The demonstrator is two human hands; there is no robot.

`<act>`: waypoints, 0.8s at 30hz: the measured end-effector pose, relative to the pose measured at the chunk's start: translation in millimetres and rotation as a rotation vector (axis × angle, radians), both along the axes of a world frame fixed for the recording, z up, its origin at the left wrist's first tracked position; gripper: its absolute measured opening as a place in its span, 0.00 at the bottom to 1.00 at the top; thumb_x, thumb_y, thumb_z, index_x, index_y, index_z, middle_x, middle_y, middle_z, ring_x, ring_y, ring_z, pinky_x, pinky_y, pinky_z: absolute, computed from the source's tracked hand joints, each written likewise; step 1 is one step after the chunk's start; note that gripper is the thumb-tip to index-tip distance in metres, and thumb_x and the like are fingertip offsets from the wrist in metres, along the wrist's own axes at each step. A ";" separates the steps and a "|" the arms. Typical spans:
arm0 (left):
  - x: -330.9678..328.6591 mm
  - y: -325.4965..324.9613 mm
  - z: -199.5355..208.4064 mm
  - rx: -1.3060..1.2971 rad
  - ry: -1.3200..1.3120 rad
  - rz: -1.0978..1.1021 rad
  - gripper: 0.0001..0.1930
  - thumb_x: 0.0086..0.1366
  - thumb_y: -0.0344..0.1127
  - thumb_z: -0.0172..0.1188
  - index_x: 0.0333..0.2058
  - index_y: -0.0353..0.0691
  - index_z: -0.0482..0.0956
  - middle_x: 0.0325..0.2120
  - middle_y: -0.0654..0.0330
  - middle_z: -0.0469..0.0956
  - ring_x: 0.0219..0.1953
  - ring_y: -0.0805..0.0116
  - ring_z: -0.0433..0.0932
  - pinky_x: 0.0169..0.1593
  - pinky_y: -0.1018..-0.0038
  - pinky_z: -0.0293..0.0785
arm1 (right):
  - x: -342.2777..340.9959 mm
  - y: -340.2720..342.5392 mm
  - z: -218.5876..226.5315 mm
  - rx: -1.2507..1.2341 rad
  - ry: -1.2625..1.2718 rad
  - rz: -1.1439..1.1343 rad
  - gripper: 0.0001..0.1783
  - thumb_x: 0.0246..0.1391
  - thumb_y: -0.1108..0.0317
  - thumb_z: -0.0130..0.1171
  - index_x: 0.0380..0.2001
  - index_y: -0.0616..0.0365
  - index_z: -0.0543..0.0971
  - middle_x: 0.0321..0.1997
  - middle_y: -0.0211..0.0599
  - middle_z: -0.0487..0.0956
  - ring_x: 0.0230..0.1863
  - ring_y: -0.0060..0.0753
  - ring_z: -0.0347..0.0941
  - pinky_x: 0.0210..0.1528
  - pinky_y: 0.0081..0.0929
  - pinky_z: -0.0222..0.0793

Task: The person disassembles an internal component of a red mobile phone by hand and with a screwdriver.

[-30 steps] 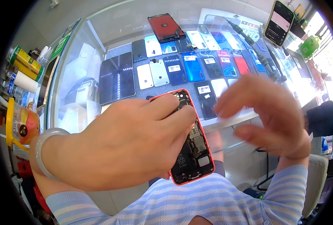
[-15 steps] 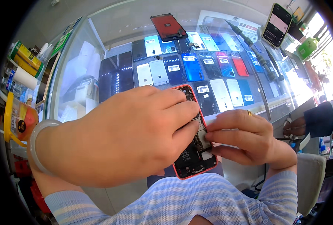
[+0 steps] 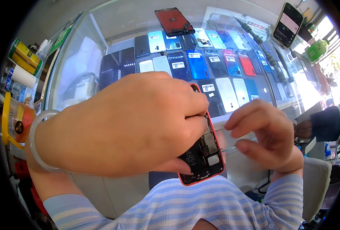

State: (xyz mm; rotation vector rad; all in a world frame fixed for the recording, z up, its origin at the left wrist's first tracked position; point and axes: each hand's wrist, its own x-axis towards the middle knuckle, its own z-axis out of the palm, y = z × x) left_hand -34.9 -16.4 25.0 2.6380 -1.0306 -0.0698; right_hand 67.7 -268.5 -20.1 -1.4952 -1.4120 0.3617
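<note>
An opened phone point(image 3: 212, 147) with a red frame lies tilted near my lap, its black battery and inner parts bare. My left hand point(image 3: 128, 119) spreads over its upper part. The thumb rests by the battery and the fingers curl down toward the far right edge, gripping the phone and hiding much of it. To the phone's right, my right hand point(image 3: 265, 134) is apart from it, fingers bent and the thumb separated from them. A thin pale line runs between the phone's edge and that thumb; what it is cannot be made out.
Ahead stands a glass display counter point(image 3: 120, 30) with rows of phones inside. On top lie a red-backed screen panel point(image 3: 174, 21), a dark screwdriver-like tool point(image 3: 260, 44) and a propped lit phone point(image 3: 287, 25). A yellow-handled tub point(image 3: 20, 122) sits left, a chair point(image 3: 317, 184) right.
My right hand has drawn away from the phone's right edge, and its fingers have parted. My left hand has shifted slightly up, with its thumb now showing on the phone.
</note>
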 end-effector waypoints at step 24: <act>-5.0 1.8 -4.7 0.006 -0.040 0.060 0.26 0.50 0.38 0.75 0.46 0.35 0.79 0.39 0.54 0.76 0.38 0.50 0.78 0.39 0.61 0.79 | -27.2 40.4 62.0 -0.144 0.759 -0.134 0.13 0.53 0.72 0.59 0.41 0.55 0.67 0.40 0.35 0.71 0.48 0.39 0.79 0.55 0.42 0.80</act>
